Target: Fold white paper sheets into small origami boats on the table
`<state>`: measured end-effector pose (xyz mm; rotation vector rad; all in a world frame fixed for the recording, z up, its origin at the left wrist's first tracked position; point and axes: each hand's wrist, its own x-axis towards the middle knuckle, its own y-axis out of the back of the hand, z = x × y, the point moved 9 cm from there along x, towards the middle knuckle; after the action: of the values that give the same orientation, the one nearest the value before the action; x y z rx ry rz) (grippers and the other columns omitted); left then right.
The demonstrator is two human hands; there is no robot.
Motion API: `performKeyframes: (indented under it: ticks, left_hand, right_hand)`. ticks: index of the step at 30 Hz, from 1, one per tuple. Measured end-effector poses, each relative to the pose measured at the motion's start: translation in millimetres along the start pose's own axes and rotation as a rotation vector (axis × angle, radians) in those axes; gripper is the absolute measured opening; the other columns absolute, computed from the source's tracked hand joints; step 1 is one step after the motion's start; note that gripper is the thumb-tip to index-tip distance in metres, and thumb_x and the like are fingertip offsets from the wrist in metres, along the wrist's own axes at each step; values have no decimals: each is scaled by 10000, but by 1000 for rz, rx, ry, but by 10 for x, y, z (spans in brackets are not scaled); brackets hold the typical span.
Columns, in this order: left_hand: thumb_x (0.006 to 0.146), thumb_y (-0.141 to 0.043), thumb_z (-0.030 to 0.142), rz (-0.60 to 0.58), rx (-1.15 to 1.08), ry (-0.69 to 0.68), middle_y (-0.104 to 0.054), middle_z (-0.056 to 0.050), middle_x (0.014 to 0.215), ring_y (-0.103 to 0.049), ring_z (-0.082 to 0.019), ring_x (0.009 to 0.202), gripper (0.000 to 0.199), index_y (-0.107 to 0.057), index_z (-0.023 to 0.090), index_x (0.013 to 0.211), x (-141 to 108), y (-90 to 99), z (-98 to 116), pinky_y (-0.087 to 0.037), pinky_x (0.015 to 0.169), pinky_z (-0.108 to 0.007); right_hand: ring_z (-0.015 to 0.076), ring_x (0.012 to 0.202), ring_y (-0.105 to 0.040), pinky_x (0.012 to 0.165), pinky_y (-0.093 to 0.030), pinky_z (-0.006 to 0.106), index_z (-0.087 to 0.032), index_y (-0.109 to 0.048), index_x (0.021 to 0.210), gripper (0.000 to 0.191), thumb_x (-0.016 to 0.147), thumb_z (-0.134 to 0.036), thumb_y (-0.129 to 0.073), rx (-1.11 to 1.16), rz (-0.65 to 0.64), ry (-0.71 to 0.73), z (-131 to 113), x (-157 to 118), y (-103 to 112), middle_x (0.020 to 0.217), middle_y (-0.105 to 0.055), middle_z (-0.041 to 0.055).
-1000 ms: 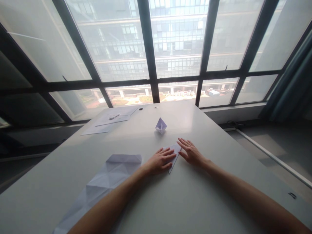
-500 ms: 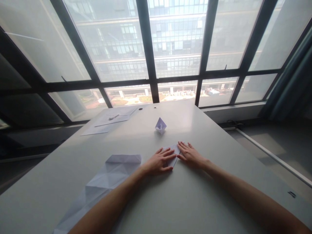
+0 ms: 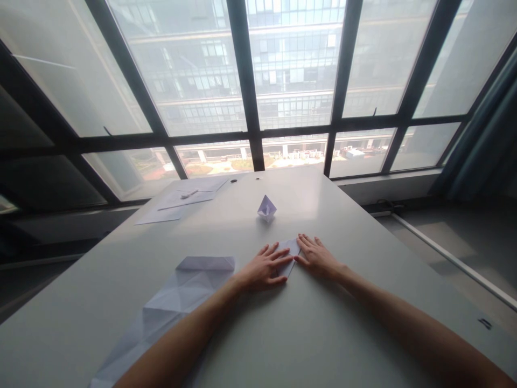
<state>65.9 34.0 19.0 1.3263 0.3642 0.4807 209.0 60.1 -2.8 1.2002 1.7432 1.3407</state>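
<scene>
The small folded paper is held down on the white table between the two hands, partly covered by the left hand, whose fingers are spread flat across it. The right hand is laid palm-down at the paper's right edge, its fingers nearly together and its thumb set apart; nothing is gripped by either. Compared with a second ago, the right hand has been brought slightly nearer along that edge, and the near corner — seen earlier past the left thumb — is now mostly out of sight. The edge is probably being pressed flat while the paper is steadied. Beyond the hands a pointed paper shape is stood; left of the left hand a creased sheet is laid.
</scene>
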Motion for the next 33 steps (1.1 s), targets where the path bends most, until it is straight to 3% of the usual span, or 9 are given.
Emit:
performKeyframes:
  ticks: [4, 8, 11, 14, 22, 28, 33]
  left_hand:
    - [950, -495, 605, 20, 0, -12, -273, 9, 1629, -171, -358, 1509, 697, -224, 418, 1565, -6, 13, 2, -161, 1205, -550]
    - [930, -477, 670, 51, 2, 4, -189, -45, 1654, -213, -330, 1503, 808, -173, 323, 1593, 3, 8, -33, -163, 1218, -511]
    - [945, -444, 668, 67, 8, 18, -236, -81, 1640, -249, -317, 1493, 775, -241, 277, 1583, 13, -8, -66, -179, 1219, -497]
    - [937, -463, 670, 73, 13, 0, -300, -80, 1617, -239, -322, 1496, 748, -302, 295, 1563, 12, -11, -57, -176, 1219, -504]
    - [913, -496, 685, 36, 9, 0, -238, -54, 1638, -200, -342, 1506, 736, -323, 357, 1548, 13, -36, -59, -165, 1214, -524]
    - [911, -470, 710, 48, -4, -7, -230, -75, 1639, -173, -314, 1517, 847, -201, 284, 1592, 22, -57, -87, -130, 1230, -499]
    - [908, -461, 718, 52, 9, -3, -251, -81, 1633, -175, -327, 1514, 834, -267, 261, 1577, 20, -55, -89, -139, 1230, -494]
  right_hand:
    - [261, 1524, -136, 1224, -70, 474, -74, -259, 1561, 765, 996, -589, -301, 10, 13, 2, 2, 5, -7, 1624, -209, 187]
    - [261, 1523, -143, 1221, -76, 484, -85, -266, 1559, 736, 993, -548, -353, 17, 15, 2, 10, 10, -25, 1622, -221, 185]
    - [260, 1524, -139, 1219, -81, 496, -113, -275, 1560, 709, 992, -525, -370, 19, 16, 2, 9, 6, -16, 1627, -215, 173]
    - [265, 1524, -137, 1215, -85, 508, -149, -294, 1559, 681, 998, -532, -351, 18, 13, 18, -14, -7, 7, 1630, -213, 160]
    - [262, 1524, -136, 1213, -90, 507, -162, -307, 1556, 676, 1001, -546, -336, 18, 16, 23, -25, -18, 33, 1629, -222, 157]
    - [260, 1523, -139, 1213, -93, 505, -166, -300, 1558, 669, 999, -531, -345, 15, 15, 20, -18, -13, 31, 1631, -217, 153]
    - [265, 1524, -136, 1211, -95, 506, -166, -301, 1557, 663, 998, -517, -358, 15, 7, 18, -29, -14, 41, 1632, -217, 155]
